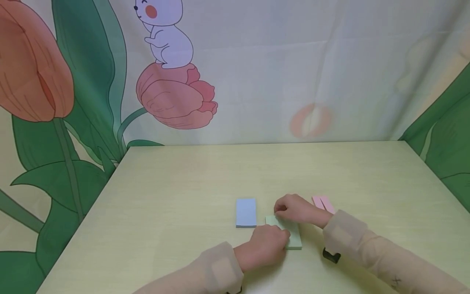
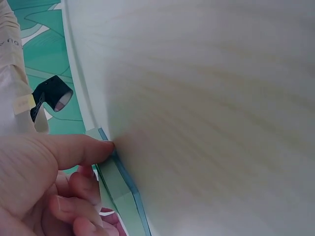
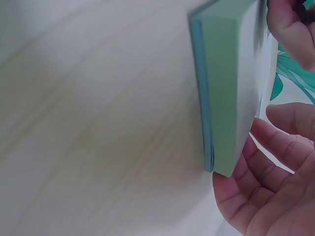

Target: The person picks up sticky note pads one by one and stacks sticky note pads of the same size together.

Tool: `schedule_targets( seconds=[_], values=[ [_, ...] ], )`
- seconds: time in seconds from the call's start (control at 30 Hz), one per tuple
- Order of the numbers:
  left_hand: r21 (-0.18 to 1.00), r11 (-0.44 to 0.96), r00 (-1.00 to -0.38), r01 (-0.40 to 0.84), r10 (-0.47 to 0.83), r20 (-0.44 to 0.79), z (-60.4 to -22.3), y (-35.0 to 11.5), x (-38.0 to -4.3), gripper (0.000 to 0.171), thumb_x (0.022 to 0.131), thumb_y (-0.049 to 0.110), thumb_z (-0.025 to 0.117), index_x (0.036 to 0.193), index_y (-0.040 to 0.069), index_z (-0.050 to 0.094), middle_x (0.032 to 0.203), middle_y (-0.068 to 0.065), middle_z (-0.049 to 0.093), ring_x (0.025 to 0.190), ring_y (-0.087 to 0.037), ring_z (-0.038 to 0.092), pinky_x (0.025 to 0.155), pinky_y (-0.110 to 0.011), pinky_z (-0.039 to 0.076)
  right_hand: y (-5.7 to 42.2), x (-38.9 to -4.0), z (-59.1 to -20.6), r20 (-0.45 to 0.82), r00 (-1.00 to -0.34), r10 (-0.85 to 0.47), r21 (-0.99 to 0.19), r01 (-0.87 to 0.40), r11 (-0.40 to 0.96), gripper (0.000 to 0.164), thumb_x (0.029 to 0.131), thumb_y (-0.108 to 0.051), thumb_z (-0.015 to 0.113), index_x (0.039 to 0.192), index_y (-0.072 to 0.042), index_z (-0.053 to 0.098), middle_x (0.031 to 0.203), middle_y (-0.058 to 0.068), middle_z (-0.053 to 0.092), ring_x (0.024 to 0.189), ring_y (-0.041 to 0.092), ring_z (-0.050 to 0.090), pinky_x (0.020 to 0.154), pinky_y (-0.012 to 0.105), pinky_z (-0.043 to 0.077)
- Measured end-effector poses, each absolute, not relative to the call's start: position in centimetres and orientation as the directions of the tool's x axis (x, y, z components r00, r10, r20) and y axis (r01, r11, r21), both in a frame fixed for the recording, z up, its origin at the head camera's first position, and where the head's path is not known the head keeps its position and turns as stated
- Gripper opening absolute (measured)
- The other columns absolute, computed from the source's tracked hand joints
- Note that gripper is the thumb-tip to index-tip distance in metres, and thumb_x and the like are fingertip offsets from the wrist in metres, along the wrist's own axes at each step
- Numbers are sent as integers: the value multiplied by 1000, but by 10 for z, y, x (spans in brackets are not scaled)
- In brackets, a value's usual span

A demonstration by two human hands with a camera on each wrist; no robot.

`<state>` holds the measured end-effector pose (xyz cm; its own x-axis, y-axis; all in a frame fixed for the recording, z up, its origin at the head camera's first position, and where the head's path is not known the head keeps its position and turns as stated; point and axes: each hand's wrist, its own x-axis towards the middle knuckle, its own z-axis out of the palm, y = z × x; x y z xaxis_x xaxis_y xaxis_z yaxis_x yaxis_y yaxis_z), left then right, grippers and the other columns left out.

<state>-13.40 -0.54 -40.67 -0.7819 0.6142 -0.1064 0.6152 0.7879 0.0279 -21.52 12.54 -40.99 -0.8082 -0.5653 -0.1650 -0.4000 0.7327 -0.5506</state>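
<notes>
A green sticky note pad (image 1: 295, 240), with a thin blue layer along its underside (image 3: 202, 93), lies on the table in front of me. My left hand (image 1: 265, 246) holds its near left side, the thumb (image 2: 81, 150) against the edge and the other fingers curled in. At the pad's far end is my right hand (image 1: 299, 209); its fingertips touch the end, while its thumb (image 3: 290, 117) stands apart from them in the right wrist view. Just left of the green pad lies a blue pad (image 1: 246, 212).
Two narrow pink pads (image 1: 323, 203) lie side by side behind the right wrist, partly covered by it. The pale wooden table (image 1: 176, 179) ends at a printed curtain (image 1: 257, 81) with flowers and a white animal. A dark band (image 1: 331, 256) hangs below the right cuff.
</notes>
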Motion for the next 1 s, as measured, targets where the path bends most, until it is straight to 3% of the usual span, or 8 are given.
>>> schedule_targets(
  seconds=[0.5,1.0],
  values=[
    [34,790,-785,612,613,-89,-413,8,-135,32,83,30,55,55,15,47,51,5,44,45,-10,38,36,-27,31,124,-215,-410,-185,-830,-525,-537,-362,762,8,82,-9,57,80,-10,65,79,-1,62,74,12,50,69,28,43],
    [-19,798,-796,603,600,-77,-412,11,-135,35,82,33,56,54,15,45,51,5,44,45,-10,38,35,-27,30,126,-215,-414,-162,-833,-529,-530,-379,759,12,81,-8,58,76,-9,68,74,-2,64,66,8,49,63,23,42]
  ],
)
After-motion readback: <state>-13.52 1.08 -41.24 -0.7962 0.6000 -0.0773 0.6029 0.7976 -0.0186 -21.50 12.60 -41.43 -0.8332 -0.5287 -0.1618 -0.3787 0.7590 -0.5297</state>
